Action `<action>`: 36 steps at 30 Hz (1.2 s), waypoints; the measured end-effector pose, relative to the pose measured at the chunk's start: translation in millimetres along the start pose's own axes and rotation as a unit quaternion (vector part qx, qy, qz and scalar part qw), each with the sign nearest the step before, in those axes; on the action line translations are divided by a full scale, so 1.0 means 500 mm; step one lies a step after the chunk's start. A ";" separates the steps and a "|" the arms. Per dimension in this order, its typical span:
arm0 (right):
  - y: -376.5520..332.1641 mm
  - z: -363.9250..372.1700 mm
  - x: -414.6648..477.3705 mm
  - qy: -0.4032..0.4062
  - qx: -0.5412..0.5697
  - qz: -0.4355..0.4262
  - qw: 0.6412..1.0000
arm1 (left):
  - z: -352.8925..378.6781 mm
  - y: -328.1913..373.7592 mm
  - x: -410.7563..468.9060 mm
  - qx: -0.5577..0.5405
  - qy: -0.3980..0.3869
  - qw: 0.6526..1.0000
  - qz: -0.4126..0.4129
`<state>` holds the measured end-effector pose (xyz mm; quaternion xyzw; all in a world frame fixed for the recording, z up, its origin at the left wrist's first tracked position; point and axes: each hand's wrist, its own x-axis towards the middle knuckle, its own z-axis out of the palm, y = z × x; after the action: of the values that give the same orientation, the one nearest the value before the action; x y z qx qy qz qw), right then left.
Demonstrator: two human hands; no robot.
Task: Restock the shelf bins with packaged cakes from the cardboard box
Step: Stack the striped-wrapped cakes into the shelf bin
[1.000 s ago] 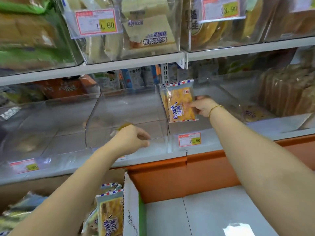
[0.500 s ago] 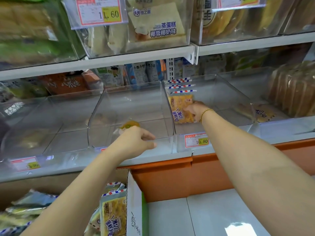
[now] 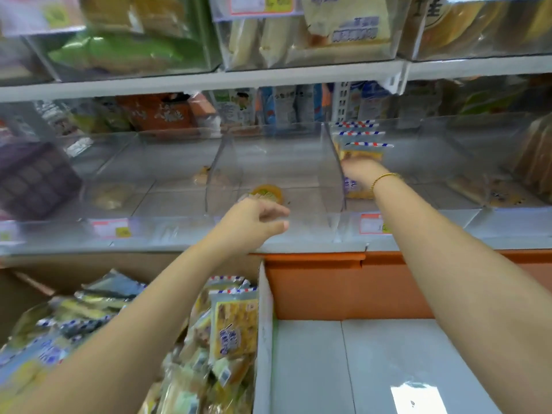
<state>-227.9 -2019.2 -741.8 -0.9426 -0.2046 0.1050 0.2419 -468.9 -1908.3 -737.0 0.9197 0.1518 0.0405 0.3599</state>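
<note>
Right hand (image 3: 363,174) on front cake packet (image 3: 363,153) upright in right clear bin (image 3: 424,204), fingers blurred, state unreadable, left hand (image 3: 254,224) at middle bin (image 3: 268,156) front lip, fingers curled, grip unclear

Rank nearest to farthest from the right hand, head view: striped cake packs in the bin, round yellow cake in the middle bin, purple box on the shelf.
1. Striped cake packs: in the clear bin right of the divider; the right hand is against the front one.
2. Round yellow cake: next bin to the left, beyond the divider.
3. Purple box: far left of the same shelf.
</note>
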 end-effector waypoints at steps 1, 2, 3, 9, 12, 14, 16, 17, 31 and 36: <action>-0.011 -0.003 -0.011 0.011 -0.047 -0.014 0.999 | -0.018 -0.018 -0.023 -0.007 0.019 1.000 -0.006; -0.016 -0.012 -0.023 0.027 -0.079 -0.025 0.996 | -0.036 -0.040 -0.048 -0.011 0.037 0.999 -0.017; -0.021 -0.023 -0.044 0.053 -0.112 -0.039 0.992 | -0.055 -0.065 -0.073 -0.013 0.050 0.998 -0.036; -0.090 -0.063 -0.192 0.080 -0.213 -0.097 0.969 | -0.127 -0.251 -0.229 -0.003 0.015 0.982 -0.189; -0.186 -0.006 -0.317 0.001 -0.196 -0.182 0.963 | -0.133 -0.343 -0.281 -0.084 -0.015 0.960 -0.268; -0.227 0.061 -0.377 -0.060 -0.174 -0.246 0.951 | -0.124 -0.390 -0.303 -0.086 -0.012 0.947 -0.309; -0.238 0.157 -0.396 -0.143 -0.200 -0.279 0.928 | -0.103 -0.421 -0.311 -0.074 -0.003 0.945 -0.318; -0.236 0.208 -0.395 -0.176 -0.220 -0.286 0.916 | -0.089 -0.427 -0.310 -0.085 0.005 0.947 -0.310; -0.178 0.471 -0.284 -0.213 -0.409 -0.325 0.826 | 0.134 -0.524 -0.240 -0.189 0.004 0.931 -0.312; -0.172 0.479 -0.281 -0.198 -0.325 -0.342 0.859 | 0.142 -0.516 -0.217 -0.128 0.036 0.953 -0.272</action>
<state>-453.6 -1912.8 -891.4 -0.7980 -0.5799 0.1275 -0.1029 -623.4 -1808.6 -959.3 0.7873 0.4030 -0.0065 0.4666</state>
